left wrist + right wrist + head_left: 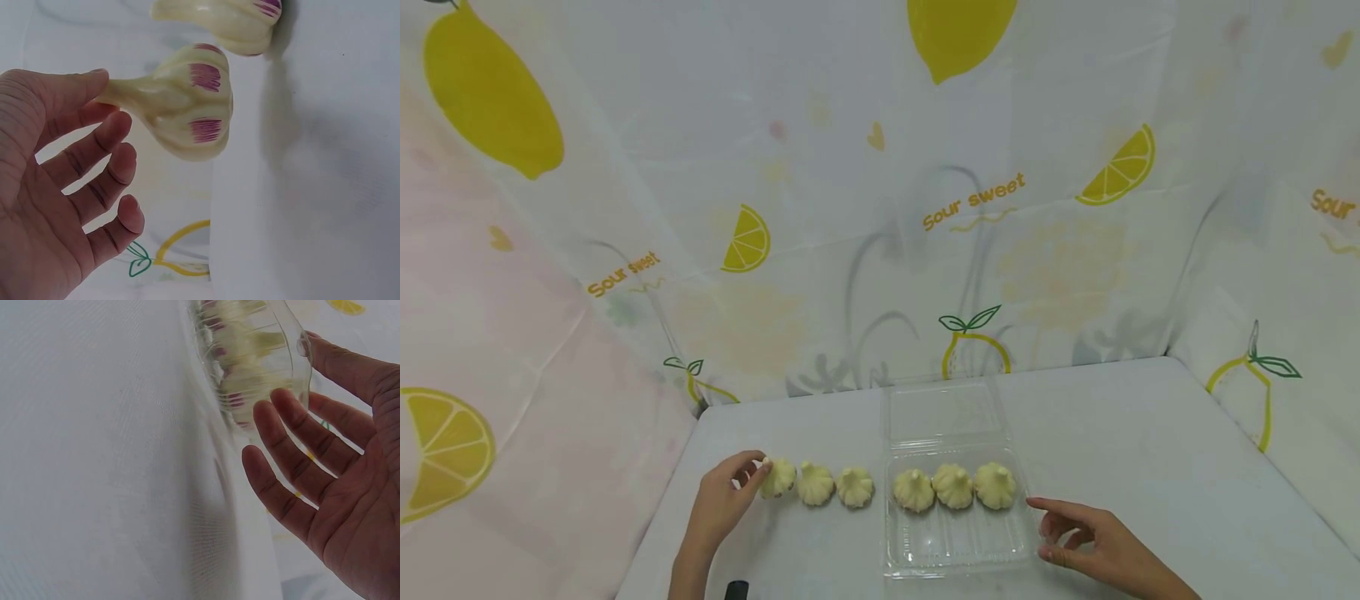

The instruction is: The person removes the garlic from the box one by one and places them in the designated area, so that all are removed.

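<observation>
My left hand pinches the thin stem of a cream garlic bulb with purple streaks, its other fingers loosely bent. Two more bulbs, a middle garlic bulb and a right-hand garlic bulb, stand beside it in a row. Three garlic bulbs sit side by side in the back half of a clear plastic clamshell box, its lid folded back. At the box's right edge, my right hand has its fingers spread and loosely bent, a fingertip at the rim.
A white table carries everything. Behind and beside it hangs a lemon-patterned curtain. A small black object shows at the bottom edge near my left forearm.
</observation>
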Available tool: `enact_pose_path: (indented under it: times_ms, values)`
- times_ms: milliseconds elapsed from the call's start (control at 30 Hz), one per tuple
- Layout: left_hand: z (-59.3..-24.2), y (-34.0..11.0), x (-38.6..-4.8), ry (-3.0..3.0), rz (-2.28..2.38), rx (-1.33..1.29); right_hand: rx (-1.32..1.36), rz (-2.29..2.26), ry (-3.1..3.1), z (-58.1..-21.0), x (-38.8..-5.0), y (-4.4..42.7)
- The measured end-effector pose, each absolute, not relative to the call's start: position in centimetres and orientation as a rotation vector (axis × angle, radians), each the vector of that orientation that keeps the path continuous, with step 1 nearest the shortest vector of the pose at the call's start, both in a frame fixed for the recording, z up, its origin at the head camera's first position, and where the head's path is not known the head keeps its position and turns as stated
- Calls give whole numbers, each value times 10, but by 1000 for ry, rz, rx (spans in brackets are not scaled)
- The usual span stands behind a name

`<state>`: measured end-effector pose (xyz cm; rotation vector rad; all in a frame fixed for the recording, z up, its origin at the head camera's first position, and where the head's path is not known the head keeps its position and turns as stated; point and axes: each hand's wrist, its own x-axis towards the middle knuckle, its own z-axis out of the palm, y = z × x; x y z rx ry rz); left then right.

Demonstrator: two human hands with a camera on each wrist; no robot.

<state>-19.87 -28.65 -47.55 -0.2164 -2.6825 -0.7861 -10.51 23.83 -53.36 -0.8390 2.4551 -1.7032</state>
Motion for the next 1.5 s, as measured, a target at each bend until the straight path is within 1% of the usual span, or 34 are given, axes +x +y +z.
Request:
enact_pose_path:
  times_ms: [200,733,1033,1500]
  values:
    - [-479,-286,-199,-2738,-791,-189,-807,-1708,2436,-533,-105,239]
    - [-488,-284,-199,-2770,-774,-180,-880,-1729,2443,-533,-104,237]
    - [-491,-285,-200,-2812,-765,-160,-869,-1730,2444,-531,-104,237]
    - [-483,-281,-196,-2742,-720,-252,-890,-1752,2430,-534,-104,238]
